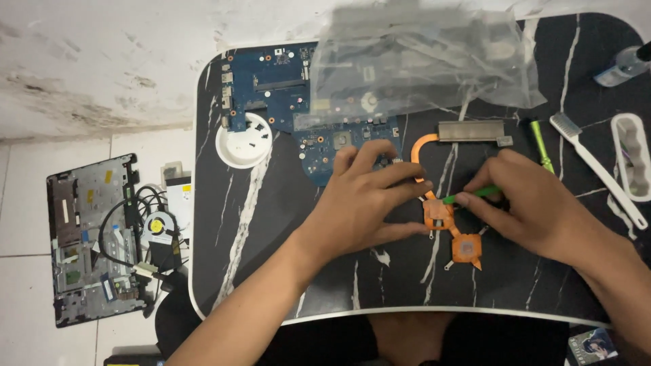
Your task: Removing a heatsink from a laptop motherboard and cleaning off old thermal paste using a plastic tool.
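Observation:
A copper heat pipe assembly (466,247) with two square plates and a grey fin block (471,131) lies on the black marble-pattern table (271,224). My left hand (363,200) presses on the copper pipe beside the upper plate (437,213), fingers spread over it. My right hand (532,203) grips a thin green tool (468,196), its tip touching the upper plate.
A blue circuit board (278,85) lies at the back, partly under a clear plastic bag (420,61). A white round lid (243,141) holds small screws. A white toothbrush (593,163), a green screwdriver (540,142) and a white tray (632,156) sit right. An opened laptop shell (88,237) and fan (159,227) lie on the floor.

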